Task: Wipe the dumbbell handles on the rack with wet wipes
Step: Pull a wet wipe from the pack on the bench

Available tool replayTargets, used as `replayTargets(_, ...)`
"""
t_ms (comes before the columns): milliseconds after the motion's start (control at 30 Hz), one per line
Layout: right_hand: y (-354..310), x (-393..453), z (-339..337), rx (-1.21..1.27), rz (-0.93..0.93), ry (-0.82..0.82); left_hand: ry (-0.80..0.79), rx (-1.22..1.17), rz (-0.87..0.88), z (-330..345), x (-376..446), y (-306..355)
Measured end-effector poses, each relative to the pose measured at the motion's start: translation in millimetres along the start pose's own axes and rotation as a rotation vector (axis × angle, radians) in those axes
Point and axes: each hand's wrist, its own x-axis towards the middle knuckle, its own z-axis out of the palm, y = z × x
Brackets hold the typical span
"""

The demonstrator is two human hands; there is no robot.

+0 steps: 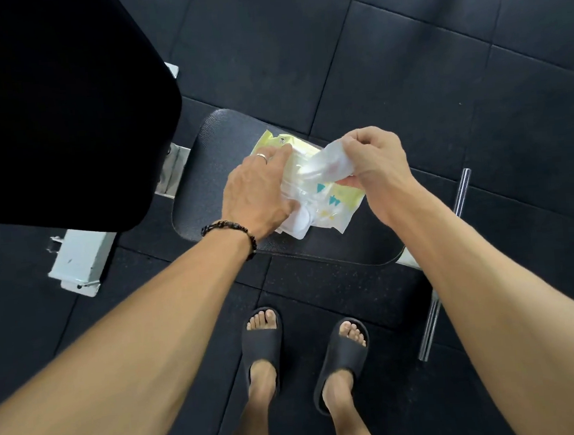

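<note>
The pack lies on the counter, pinned by the left hand so it won't lift. The right hand, at 3 o'clock, pinches a wipe drawn from it. No dumbbells are in view.

Black bead bracelet, ring, black slides

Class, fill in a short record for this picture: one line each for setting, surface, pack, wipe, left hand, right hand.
setting: dark rubber-tiled gym floor
surface: black padded bench seat
pack: pale yellow plastic wet-wipe pack, lying on the seat, flap open
wipe: white wet wipe, partly pulled out of the pack
left hand: left hand holds the pack down
right hand: right hand pinches the wipe
</note>
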Motion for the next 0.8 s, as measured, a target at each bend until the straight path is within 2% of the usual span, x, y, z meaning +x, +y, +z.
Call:
replayTargets(167,0.2,3.1,-11.4,-0.057,0.008,0.182,0.005,0.060,0.001,-3.8,0.9,5.0)
replayTargets(233,-6.0,-1.4,-17.5,-0.040,-0.005,0.159,-0.024,0.069,-0.011,-5.0,2.0,8.9)
replayTargets(300,-16.6,-11.0,-24.6,0.093,0.019,0.048,-0.064,0.067,-0.031,-6.4,2.8,12.3)
replayTargets(367,-29.5,-22.9,-33.5,0.187,0.060,-0.069,-0.117,-0.084,-0.020,-15.4,1.2,18.3)
replayTargets(533,-46.7,-44.6,-64.0,0.246,0.128,-0.323,-0.348,-0.894,-0.009,-71.4,-6.2,61.0)
replayTargets(600,-49.8,-52.2,-77.3,0.246,0.141,-0.314,-0.430,-0.955,0.013,-85.6,-8.5,78.5)
replayTargets(700,-52.0,-62.4,-100.5,0.267,0.182,-0.185,-0.495,-0.897,0.027,-94.3,-14.5,108.4)
replayTargets(800,-42.2,-78.4,-127.0,0.584,0.234,-0.063,-0.535,-0.993,-0.030,-91.2,-20.6,139.5)
